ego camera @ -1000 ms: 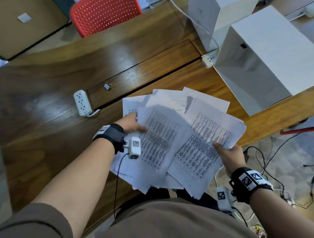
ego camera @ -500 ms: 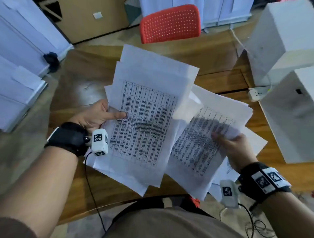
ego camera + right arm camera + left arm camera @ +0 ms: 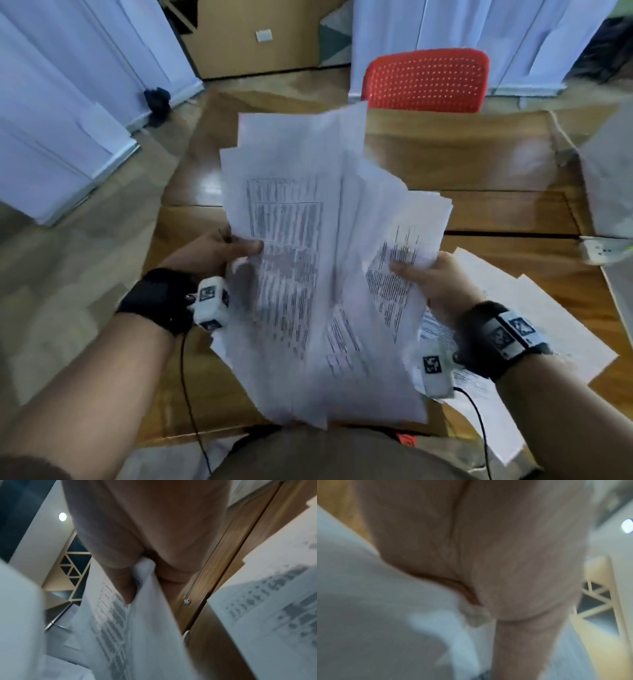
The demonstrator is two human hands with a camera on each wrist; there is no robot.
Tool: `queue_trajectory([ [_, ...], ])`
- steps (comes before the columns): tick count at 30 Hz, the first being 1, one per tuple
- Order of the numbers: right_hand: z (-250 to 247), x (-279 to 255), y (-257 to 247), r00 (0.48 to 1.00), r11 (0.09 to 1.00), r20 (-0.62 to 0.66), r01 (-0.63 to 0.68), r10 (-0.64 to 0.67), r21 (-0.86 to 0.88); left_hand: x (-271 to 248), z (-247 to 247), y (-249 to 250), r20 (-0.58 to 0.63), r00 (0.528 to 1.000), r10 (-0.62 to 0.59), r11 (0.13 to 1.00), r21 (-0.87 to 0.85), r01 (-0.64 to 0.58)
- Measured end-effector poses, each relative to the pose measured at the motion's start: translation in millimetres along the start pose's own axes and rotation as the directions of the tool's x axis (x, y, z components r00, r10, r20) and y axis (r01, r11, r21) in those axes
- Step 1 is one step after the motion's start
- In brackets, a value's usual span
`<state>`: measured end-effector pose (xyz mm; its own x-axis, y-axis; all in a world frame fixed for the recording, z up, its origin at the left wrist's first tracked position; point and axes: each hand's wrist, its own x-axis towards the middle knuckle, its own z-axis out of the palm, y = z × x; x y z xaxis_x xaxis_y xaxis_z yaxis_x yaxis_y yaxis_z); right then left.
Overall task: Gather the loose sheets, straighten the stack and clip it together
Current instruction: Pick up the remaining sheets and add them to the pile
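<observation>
Above the wooden table (image 3: 462,164), a person holds a fanned, uneven bundle of printed sheets (image 3: 308,257). The left hand (image 3: 212,250) pinches its left edge with the thumb on top; the right hand (image 3: 435,277) pinches its right edge. More sheets (image 3: 534,308) lie on the table under the right wrist.

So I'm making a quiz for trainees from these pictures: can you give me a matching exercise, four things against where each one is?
Things:
1. left hand
2. right hand
3. red chair
4. sheets on the desk

Places:
A. behind the desk's far edge
B. gripping the left bundle of sheets
C. lying flat under the right wrist
D. gripping the right bundle of sheets

Pairs: 1-B, 2-D, 3-A, 4-C
</observation>
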<state>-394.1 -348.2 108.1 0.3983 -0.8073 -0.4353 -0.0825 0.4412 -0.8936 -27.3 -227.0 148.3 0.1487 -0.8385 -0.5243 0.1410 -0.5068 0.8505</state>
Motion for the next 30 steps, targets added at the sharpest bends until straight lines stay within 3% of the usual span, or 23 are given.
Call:
queue_trajectory([
  [2, 17.6, -2.8, -2.4, 0.999, 0.998, 0.045, -0.014, 0.012, 0.064, 6.7, 6.7, -1.2, -0.023, 0.999, -0.032, 0.996, 0.087, 0.034],
  [6, 32.0, -7.1, -8.2, 0.992, 0.996, 0.124, -0.043, 0.033, 0.079, 19.6, 10.3, -17.2, -0.037, 0.997, -0.064, 0.998, -0.026, 0.063],
  [9, 36.7, -17.8, -24.7, 0.996, 0.997, 0.064, -0.068, 0.067, 0.024, 23.1, 22.0, -22.8, 0.004, 0.999, -0.050, 0.998, -0.041, 0.050],
  [12, 44.3, -30.9, -41.1, 1.000, 1.000, 0.008, 0.001, -0.001, 0.003, 23.5, 36.4, -24.8, 0.057, 0.997, -0.043, 0.999, 0.028, 0.042],
  [16, 40.5, -32.0, -32.7, 0.986, 0.995, 0.159, 0.035, -0.049, 0.091, 26.7, 48.4, -27.7, 0.058, 0.997, -0.056, 0.998, 0.036, 0.054],
  [20, 25.6, -27.2, -18.0, 0.975, 0.976, 0.127, 0.195, -0.183, -0.096, 15.4, 62.4, -25.6, -0.041, 0.997, 0.058, 0.998, 0.015, -0.057],
  [23, 12.6, -26.5, -14.2, 0.935, 0.866, 0.080, 0.350, -0.346, -0.357, 7.5, 67.0, -17.8, -0.073, 0.972, 0.224, 0.974, 0.038, -0.222],
  [25, 6.9, -25.3, -3.1, 0.905, 0.804, 0.037, 0.395, -0.424, -0.445, 0.1, 73.8, -17.5, -0.077, 0.963, 0.258, 0.965, 0.060, -0.254],
  [26, 3.5, -22.3, 9.2, 0.909, 0.803, -0.003, 0.366, -0.416, -0.471, -5.8, 73.4, -25.3, -0.084, 0.971, 0.223, 0.972, 0.093, -0.215],
  [28, 0.9, -14.7, 38.0, 0.938, 0.808, -0.081, 0.243, -0.336, -0.537, 8.1, 96.2, -45.8, -0.151, 0.988, 0.039, 0.970, 0.243, -0.001],
  [29, 2.1, -12.4, 47.6, 0.947, 0.800, -0.109, 0.189, -0.301, -0.570, 1.3, 97.9, -60.8, -0.090, 0.995, -0.039, 0.915, 0.398, 0.071],
  [30, 0.8, -9.1, 55.6, 0.952, 0.805, -0.133, 0.153, -0.275, -0.573, -1.4, 88.0, -78.5, -0.150, 0.985, -0.087, 0.828, 0.538, 0.155],
])
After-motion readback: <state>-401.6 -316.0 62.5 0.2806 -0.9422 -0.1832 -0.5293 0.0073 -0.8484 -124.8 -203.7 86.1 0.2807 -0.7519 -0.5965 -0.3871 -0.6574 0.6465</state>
